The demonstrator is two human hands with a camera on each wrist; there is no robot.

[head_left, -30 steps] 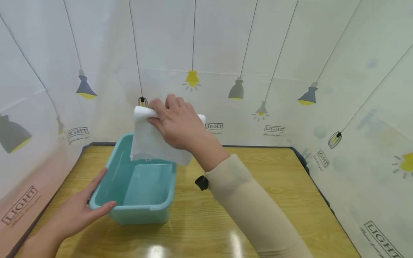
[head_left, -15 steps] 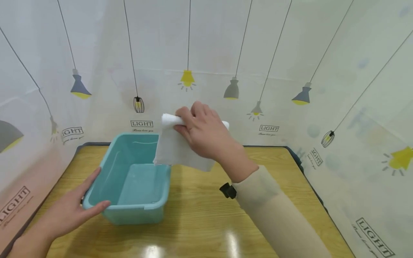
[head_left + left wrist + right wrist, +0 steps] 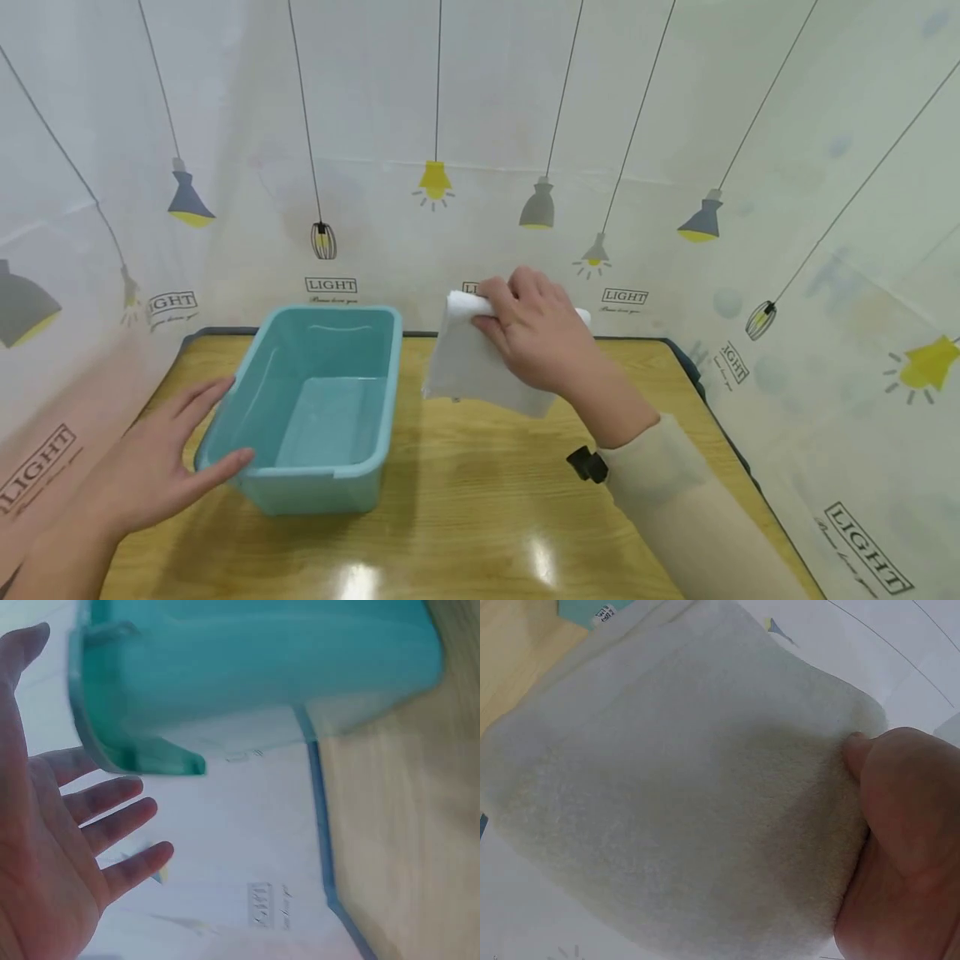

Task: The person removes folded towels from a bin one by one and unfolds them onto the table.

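Observation:
A folded white towel [image 3: 480, 367] with a fuzzy terry surface hangs above the table, to the right of the basin. My right hand [image 3: 542, 337] grips its top fold, thumb on the near side. Close up in the right wrist view, the towel [image 3: 675, 795] fills most of the picture, with the thumb [image 3: 900, 795] pressed against its edge. On the left stands a light teal plastic basin [image 3: 322, 492] with nothing inside. My left hand [image 3: 157, 458] is spread beside its left rim. The left wrist view shows those fingers [image 3: 124, 825] extended next to the basin wall [image 3: 277, 652].
A wood-grain table [image 3: 480, 517] with a dark edge lies underneath. Pale cloth walls [image 3: 480, 100] printed with lamps and the word LIGHT enclose it on the back and sides. A black clip [image 3: 587, 464] sits at the right sleeve's cuff [image 3: 652, 458].
My right hand has carried the towel rightward and lower, from over the basin to beside it. The left hand's fingers have loosened from the basin rim. The basin stays at the left.

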